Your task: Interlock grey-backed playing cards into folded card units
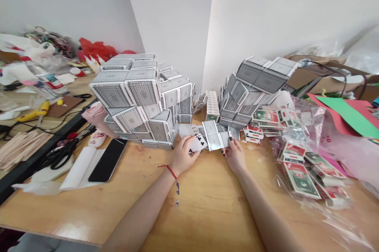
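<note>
My left hand (182, 157) is closed on a playing card (197, 144) with club pips, its face up. In my right hand (236, 156), thumb and fingers pinch the edge of a folded playing-card piece (215, 138) with grey patterned backs, close beside the left hand's card. More loose cards (185, 129) lie just behind my fingers. Beyond the left hand rises a tall stack of boxes folded from grey-backed cards (142, 90). A similar leaning stack (260, 76) stands behind the right hand.
Card packs (299, 179) in clear plastic lie at the right, near red and green paper (349, 112). At left are a phone (108, 160), black scissors (63, 151), wooden sticks (22, 149) and a yellow glue gun (37, 112). A white wall closes off the back.
</note>
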### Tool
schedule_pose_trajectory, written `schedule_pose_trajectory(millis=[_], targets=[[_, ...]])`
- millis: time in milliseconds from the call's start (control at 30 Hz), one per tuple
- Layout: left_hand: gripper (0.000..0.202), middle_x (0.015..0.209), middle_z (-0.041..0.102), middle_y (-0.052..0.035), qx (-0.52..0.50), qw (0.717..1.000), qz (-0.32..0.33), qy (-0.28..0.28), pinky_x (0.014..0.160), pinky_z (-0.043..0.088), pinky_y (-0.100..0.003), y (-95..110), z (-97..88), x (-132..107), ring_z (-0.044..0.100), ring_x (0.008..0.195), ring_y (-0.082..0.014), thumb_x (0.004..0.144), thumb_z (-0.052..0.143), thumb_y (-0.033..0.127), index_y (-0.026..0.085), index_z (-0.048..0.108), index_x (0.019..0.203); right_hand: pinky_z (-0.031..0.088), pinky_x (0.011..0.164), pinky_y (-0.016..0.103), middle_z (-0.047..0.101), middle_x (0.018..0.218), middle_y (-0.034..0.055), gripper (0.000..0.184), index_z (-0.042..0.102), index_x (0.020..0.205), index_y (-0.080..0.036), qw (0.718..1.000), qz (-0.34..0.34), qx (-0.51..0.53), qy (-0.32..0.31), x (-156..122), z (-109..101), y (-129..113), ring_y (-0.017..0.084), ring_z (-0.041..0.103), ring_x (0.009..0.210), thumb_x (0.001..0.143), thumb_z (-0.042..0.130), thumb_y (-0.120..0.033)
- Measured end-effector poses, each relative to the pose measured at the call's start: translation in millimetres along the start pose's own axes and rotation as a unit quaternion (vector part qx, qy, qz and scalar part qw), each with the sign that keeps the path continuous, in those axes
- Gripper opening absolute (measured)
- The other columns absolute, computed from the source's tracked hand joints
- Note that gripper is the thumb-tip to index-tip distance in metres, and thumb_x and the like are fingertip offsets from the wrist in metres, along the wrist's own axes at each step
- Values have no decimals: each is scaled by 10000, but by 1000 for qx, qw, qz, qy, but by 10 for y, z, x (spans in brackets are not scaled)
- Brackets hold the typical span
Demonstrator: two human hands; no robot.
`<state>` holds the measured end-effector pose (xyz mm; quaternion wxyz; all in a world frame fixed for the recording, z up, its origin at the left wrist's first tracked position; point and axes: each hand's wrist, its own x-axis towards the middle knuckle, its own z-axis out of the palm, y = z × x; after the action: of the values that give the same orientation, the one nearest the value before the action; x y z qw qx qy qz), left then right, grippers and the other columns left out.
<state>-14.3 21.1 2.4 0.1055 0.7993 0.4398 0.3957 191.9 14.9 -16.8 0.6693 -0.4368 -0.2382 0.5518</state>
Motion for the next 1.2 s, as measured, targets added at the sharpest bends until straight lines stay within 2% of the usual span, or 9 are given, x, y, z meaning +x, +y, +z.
schedule_pose_trajectory(millis=[267, 467, 1200], targets=[[497, 1130, 496, -93, 1, 1000, -4, -1, 918, 414, -348, 4, -4, 2, 480, 1078, -212, 700, 573, 208, 185, 413, 1170, 350, 365, 192, 532, 556, -71, 269, 491, 790, -241, 1000, 2, 1, -4, -13, 1, 0, 74, 481, 399, 639, 651, -398], [501, 1127, 499, -93, 4, 1000, 5, -14, 904, 424, -379, 7, 28, -21, 493, 1061, -230, 697, 572, 204, 202, 413, 1172, 341, 357, 187, 521, 527, -80, 264, 485, 783, -245, 1000, 8, -7, -9, -16, 3, -5, 73, 478, 384, 644, 647, -400], [500, 1135, 485, -87, -9, 1000, -13, -11, 930, 402, -344, 17, -15, 10, 472, 1081, -209, 696, 561, 176, 189, 406, 1172, 362, 368, 177, 527, 546, -81, 271, 477, 786, -241, 1000, 3, 3, -17, 4, -19, 22, 65, 487, 388, 645, 648, -396]])
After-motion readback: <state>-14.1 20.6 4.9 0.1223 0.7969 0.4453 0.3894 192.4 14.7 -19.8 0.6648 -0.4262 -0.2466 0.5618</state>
